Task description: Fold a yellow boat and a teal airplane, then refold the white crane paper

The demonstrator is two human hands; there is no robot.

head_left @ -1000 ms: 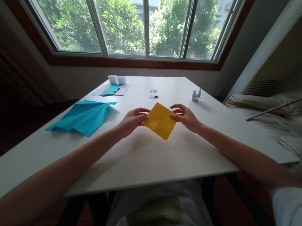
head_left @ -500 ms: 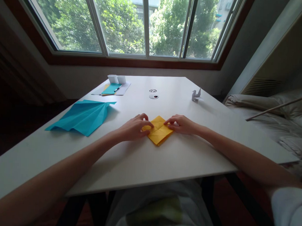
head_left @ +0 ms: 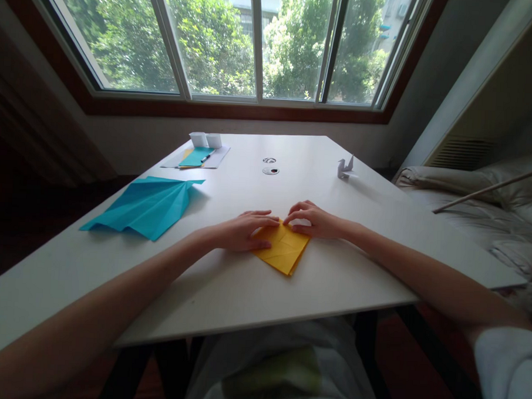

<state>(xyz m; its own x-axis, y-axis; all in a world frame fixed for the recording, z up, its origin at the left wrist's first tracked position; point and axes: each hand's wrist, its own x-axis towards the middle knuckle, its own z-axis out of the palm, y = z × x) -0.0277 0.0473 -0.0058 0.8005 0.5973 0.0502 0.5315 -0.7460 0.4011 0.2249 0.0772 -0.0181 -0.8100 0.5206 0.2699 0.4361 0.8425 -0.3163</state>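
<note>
A folded yellow paper [head_left: 283,252] lies flat on the white tabletop [head_left: 253,293], near the middle of its near half. The left hand [head_left: 242,231] rests palm down on the paper's left edge, fingers stretched flat toward the right. The right hand [head_left: 315,221] presses its curled fingertips on the paper's far corner, just beside the left fingertips. Neither hand grips the paper; both press it against the tabletop. To the left lies a large creased blue paper [head_left: 144,207]. At the far right stands a small white paper crane [head_left: 345,167], and at the far left a stack of sheets [head_left: 198,156].
</note>
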